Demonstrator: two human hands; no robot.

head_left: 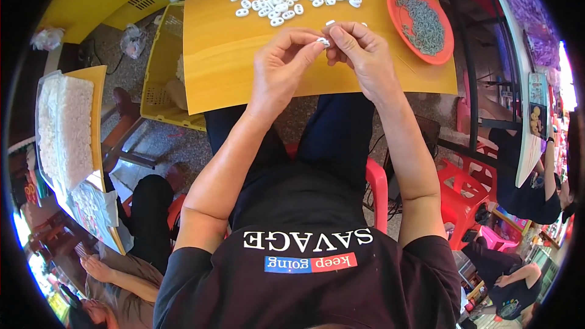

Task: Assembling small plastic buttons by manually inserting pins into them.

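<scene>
While both my hands meet over the yellow table (231,67), my left hand (281,61) pinches 1 small white ring (323,41) between thumb and forefinger, and my right hand (361,55) closes its fingertips on the same piece from 3 o'clock. I judge this as the fitting step: something is being joined to the ring, though the small part is hidden under my fingers. At 12 o'clock lies a scatter of white rings (274,1); at 2 o'clock sits an orange plate (399,21) of grey bits (420,21). Next calls for a steady pinch and fine alignment, then a spot in the pile.
</scene>
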